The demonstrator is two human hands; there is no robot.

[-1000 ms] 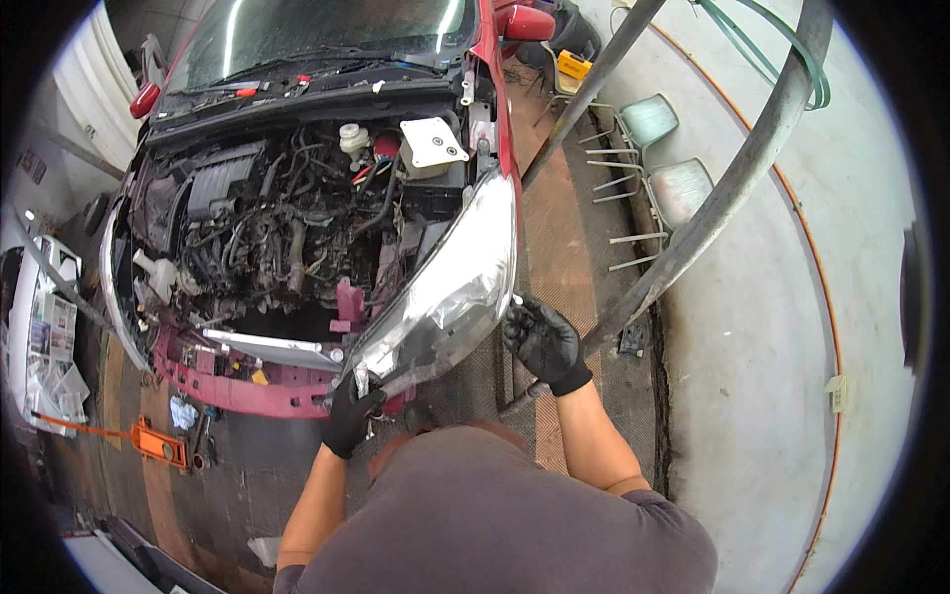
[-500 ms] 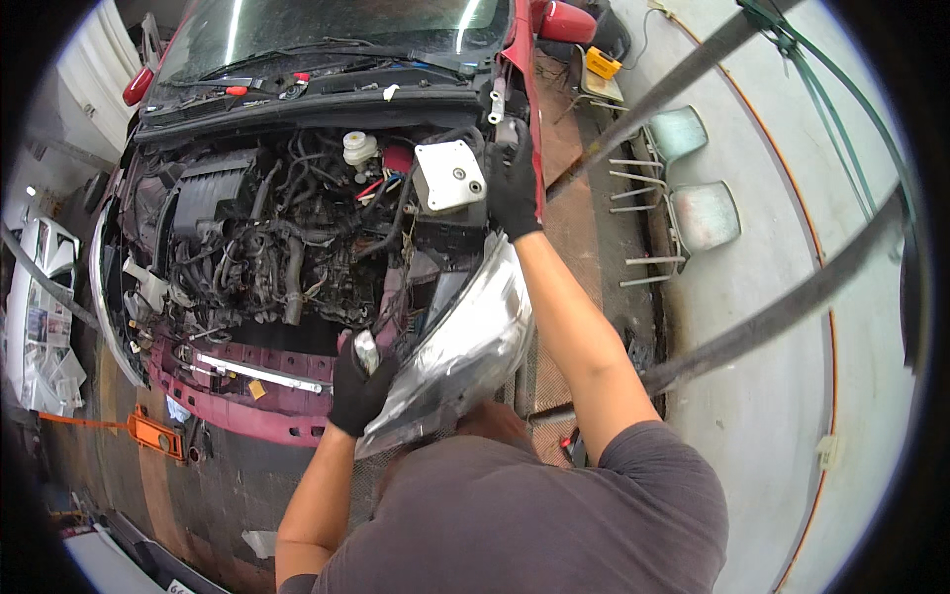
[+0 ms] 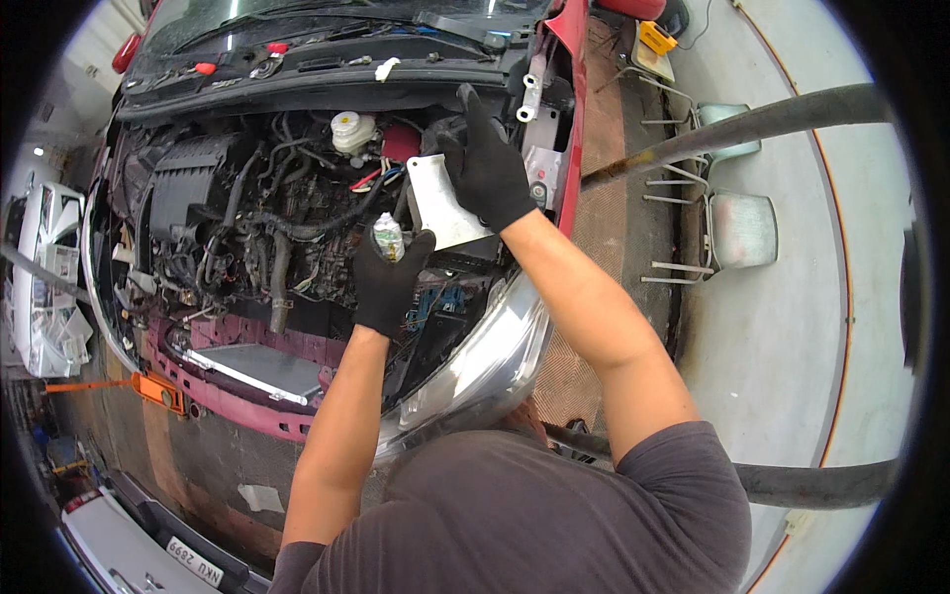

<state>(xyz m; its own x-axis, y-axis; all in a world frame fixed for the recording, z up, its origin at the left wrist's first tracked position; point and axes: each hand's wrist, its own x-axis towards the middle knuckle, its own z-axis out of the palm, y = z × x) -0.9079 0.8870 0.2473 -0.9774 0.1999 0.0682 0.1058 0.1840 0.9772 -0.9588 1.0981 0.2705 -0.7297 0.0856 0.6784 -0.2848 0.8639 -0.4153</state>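
Note:
My left hand (image 3: 390,285), in a black glove, is closed around a small white, tube-like object (image 3: 388,236) above the engine bay. Beside it is a white metal plate (image 3: 433,206), partly covered by my right hand. My right hand (image 3: 493,168), also gloved in black, reaches over the plate with fingers stretched toward the windshield; whether it presses on the plate I cannot tell. Below my forearms a large clear headlight (image 3: 495,342) lies along the front corner of the red car, with no hand on it.
The open engine bay (image 3: 267,218) shows hoses and a white-capped reservoir (image 3: 348,131). Red-handled tools (image 3: 205,69) lie below the windshield. A dark post (image 3: 732,134) crosses the right side, near chairs (image 3: 742,230). An orange floor jack (image 3: 158,390) stands at left.
My left hand has moved from the headlight's inner edge up over the engine bay, still holding the white object. My right hand has shifted from the fender side onto the white plate.

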